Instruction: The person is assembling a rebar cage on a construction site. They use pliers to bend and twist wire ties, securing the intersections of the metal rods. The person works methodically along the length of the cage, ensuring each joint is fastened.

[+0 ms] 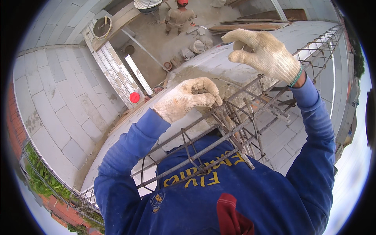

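Observation:
Both my hands wear off-white knit gloves and are raised over a rebar cage [190, 158] of long bars and bent stirrups, which runs across in front of my chest. My left hand [188, 98] is closed, its fingers curled to the thumb beside a cluster of upright rebar ends [235, 121]. Whatever it pinches, if anything, is hidden. Farther up and to the right, my right hand [270, 55] has its thumb and forefinger apart, with nothing visible between them. Beneath the hands lies the mortar-smeared top of a block wall [231, 72].
Grey block walls [62, 105] enclose a lower floor at the left and back. Two people [180, 17] stand down there. A bucket [102, 27] sits on wooden planks [117, 72]. A red round thing [134, 97] is near the wall. More rebar [325, 47] extends to the far right.

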Demonstrator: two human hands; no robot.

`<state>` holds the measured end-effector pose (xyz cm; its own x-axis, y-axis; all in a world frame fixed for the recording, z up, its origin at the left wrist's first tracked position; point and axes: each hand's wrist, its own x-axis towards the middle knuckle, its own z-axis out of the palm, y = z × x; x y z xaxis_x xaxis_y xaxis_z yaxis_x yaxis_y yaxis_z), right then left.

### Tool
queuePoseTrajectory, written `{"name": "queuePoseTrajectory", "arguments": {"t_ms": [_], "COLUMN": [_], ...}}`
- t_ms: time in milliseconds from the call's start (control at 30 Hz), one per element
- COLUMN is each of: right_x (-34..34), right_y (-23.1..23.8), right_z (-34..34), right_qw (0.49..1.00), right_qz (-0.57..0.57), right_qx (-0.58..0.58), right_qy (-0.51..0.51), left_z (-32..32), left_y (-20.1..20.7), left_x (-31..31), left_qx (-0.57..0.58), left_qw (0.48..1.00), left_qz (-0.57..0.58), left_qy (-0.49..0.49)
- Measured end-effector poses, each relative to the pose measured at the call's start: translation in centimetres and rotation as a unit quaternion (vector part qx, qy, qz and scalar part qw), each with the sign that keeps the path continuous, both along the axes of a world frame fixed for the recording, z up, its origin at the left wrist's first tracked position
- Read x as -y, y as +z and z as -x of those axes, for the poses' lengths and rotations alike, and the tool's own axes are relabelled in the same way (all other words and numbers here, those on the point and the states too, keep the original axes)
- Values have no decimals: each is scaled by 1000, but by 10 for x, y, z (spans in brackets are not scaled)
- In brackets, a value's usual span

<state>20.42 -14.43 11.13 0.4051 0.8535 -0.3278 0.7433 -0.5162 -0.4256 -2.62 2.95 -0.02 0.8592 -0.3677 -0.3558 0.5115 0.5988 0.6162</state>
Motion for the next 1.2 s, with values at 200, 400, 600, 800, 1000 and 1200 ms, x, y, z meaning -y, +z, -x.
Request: {"name": "queuePoseTrajectory", "arguments": {"t_ms": [200, 400, 600, 800, 1000, 1200], "right_x": [1, 1, 0, -1, -2, 0], "right_y": [-9, -18, -20, -24, -23, -23], "right_z": [-4, -1, -3, -1, -4, -6], "right_qw": [1000, 1000, 999, 999, 998, 999], "right_qz": [-2, 26, 35, 42, 53, 39], "right_qx": [-2, -16, -16, -11, -32, -27], "right_qy": [-6, 0, 2, -14, -18, -16], "left_z": [1, 7, 7, 3, -5, -12], "left_y": [-35, -34, -31, -36, -4, 13], "left_x": [-6, -1, 20, 20, 14, 2], "left_qx": [-74, -82, -47, -20, 51, 74], "left_qw": [974, 976, 977, 995, 994, 988], "left_qz": [214, 199, 207, 96, -73, -105], "left_qy": [-3, 20, 6, 14, -66, -89]}}
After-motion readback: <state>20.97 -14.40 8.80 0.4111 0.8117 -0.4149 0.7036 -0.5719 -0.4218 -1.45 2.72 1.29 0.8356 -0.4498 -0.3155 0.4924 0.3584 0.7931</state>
